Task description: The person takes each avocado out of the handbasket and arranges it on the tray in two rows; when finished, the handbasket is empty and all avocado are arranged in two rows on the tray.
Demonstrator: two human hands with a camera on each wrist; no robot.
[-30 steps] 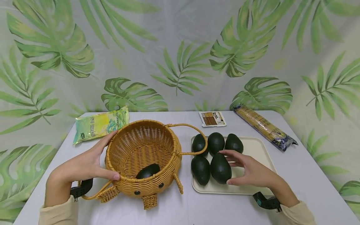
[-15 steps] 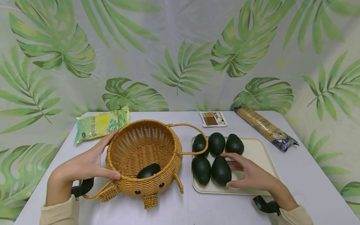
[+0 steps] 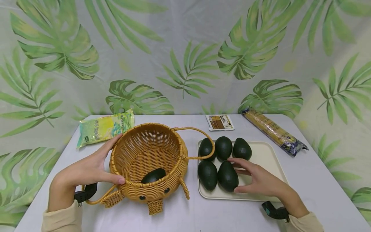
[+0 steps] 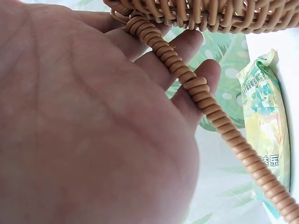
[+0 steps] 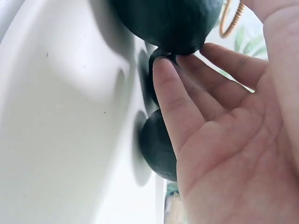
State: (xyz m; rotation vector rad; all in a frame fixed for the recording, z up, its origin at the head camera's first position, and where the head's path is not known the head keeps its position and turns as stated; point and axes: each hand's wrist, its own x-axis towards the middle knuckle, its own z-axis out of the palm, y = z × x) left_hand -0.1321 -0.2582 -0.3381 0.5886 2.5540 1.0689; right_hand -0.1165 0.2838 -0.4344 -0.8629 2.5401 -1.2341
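My left hand [image 3: 87,167] holds the brown wicker basket [image 3: 124,188] at its left side, thumb on the rim. In the left wrist view, its fingers [image 4: 205,79] pass behind a wrapped handle [image 4: 224,123]. One avocado [image 3: 153,176] lies inside the basket. On the cream tray [image 3: 265,151] sit several dark green avocados in two rows. My right hand [image 3: 256,177] spans the front-right avocado [image 3: 228,176], index finger at its far end and thumb at its near end. That avocado [image 5: 168,23] is at the top of the right wrist view, fingertips touching it.
A green and yellow packet [image 3: 101,127] lies behind the basket at left. A small brown and white packet [image 3: 219,122] and a long noodle-like pack [image 3: 269,130] lie at the back right. The basket's right handle [image 3: 208,135] overhangs the tray corner.
The avocado in my right hand has come down slightly onto the tray, the hand lowering with it. In the last half second, almost nothing moves. My left hand stays on the basket.
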